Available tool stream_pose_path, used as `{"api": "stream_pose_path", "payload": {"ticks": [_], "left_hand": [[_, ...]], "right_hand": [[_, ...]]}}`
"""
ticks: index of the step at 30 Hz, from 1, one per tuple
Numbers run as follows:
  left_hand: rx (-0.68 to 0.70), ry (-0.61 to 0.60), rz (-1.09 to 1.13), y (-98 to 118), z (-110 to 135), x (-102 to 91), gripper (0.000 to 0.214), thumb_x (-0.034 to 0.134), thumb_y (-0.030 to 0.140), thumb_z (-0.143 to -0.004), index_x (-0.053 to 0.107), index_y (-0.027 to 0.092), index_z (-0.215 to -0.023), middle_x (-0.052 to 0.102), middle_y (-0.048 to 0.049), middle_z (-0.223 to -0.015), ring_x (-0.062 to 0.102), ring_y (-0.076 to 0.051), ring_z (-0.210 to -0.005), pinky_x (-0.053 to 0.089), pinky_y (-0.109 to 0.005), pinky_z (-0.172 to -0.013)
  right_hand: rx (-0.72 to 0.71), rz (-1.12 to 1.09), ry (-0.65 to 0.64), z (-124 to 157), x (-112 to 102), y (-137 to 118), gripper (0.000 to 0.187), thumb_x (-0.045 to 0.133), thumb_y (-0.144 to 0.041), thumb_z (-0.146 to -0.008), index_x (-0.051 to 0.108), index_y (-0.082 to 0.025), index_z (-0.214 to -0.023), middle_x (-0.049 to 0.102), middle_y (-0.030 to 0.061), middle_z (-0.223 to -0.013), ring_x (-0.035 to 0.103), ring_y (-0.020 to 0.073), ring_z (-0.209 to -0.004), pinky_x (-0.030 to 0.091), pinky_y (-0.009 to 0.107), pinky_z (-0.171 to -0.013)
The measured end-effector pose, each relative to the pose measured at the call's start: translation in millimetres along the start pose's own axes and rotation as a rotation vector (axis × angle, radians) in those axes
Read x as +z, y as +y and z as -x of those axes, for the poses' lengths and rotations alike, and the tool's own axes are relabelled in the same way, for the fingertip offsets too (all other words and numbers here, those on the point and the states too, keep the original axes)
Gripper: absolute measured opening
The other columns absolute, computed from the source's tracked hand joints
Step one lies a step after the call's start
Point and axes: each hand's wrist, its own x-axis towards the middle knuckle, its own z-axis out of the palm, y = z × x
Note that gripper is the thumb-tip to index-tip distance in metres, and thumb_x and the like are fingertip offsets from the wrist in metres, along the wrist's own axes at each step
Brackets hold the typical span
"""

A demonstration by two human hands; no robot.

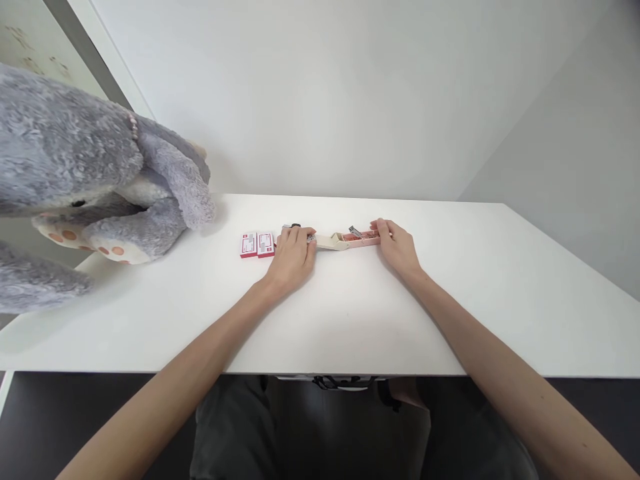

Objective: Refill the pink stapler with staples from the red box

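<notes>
A beige stapler [345,240] lies swung open flat on the white table [350,313], its pink-red inner channel facing up. My left hand [293,257] rests on its left end, fingers curled over it. My right hand [397,245] grips its right end with the fingertips. Two small red and white staple boxes [257,245] sit side by side just left of my left hand.
A large grey plush toy [95,180] with pink paw pads sits on the table's far left corner. White walls close in behind and to the right. My lap and the dark floor show below the table's front edge.
</notes>
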Motion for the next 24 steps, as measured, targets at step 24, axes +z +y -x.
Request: {"api": "stream_pose_path", "payload": {"ticks": [24], "left_hand": [[0.038,-0.084,0.014,6,1,-7.1,0.037,0.051,0.041,-0.104,0.058,0.020,-0.134,0.069,-0.0120,-0.122,0.054,-0.033,-0.123,0.046,-0.049,-0.103]], "right_hand": [[0.058,-0.673,-0.198,-1,-10,-24,0.038,0.071,-0.062,-0.091,0.075,-0.028,-0.108,0.073,0.0054,-0.132,0.065,0.0265,-0.130,0.055,0.044,-0.111]]}}
